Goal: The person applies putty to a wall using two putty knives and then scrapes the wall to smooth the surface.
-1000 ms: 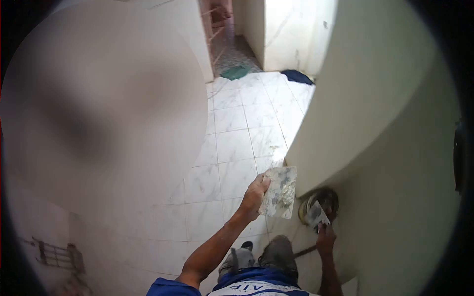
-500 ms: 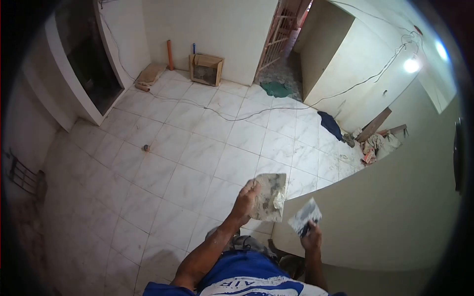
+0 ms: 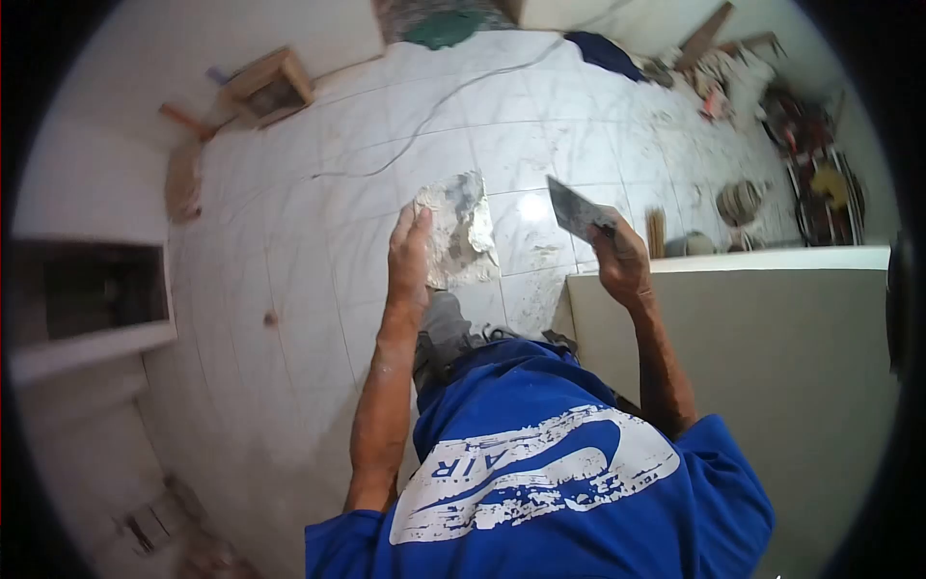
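Head view: the left hand (image 3: 410, 246), at the centre of the frame, is closed on the near edge of a flat putty board (image 3: 461, 230) smeared with whitish filler. The thumb lies on top. The board looks stiff and light, and the wet filler would probably slide if it were tipped, so the bare edge is the place to hold it.

Just right of it, the right hand (image 3: 620, 259) is wrapped round the handle of a putty knife (image 3: 576, 207). Its thin blade likely flexes.

Both hands are above the tiled floor (image 3: 318, 241), beside a beige wall (image 3: 772, 367).

A wooden box (image 3: 268, 87) stands at the upper left, and its contents cannot be made out.
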{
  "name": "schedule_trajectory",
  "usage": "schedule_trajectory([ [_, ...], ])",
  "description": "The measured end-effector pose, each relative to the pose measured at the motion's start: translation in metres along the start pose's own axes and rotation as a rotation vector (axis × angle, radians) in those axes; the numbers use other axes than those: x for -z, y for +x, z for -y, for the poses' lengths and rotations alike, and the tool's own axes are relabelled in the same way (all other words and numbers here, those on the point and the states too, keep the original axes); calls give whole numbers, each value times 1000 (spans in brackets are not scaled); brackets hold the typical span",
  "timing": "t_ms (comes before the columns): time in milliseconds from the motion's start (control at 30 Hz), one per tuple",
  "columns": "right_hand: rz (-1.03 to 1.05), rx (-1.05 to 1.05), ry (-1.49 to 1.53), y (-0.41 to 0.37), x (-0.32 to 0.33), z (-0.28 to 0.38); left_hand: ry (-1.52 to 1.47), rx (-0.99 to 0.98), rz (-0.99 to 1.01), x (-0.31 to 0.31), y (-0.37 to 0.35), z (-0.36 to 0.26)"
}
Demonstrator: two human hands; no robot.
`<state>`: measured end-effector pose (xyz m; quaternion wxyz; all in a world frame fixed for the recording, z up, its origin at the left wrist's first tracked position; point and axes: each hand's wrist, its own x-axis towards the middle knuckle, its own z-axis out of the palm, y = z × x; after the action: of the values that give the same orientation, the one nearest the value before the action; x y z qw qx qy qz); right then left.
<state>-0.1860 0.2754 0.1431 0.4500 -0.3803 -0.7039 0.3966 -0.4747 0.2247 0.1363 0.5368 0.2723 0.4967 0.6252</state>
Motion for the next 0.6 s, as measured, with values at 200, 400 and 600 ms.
schedule_trajectory([
  [200,-145,-42,-249,-103,-18,109,71,267,292,-11,-17,-40],
  [400,-546,-102,-354,-259,-32,113,318,426,602,-76,-78,-11],
  [600,-549,-196,-461,-113,-130,175,310,556,737,-37,47,-95],
])
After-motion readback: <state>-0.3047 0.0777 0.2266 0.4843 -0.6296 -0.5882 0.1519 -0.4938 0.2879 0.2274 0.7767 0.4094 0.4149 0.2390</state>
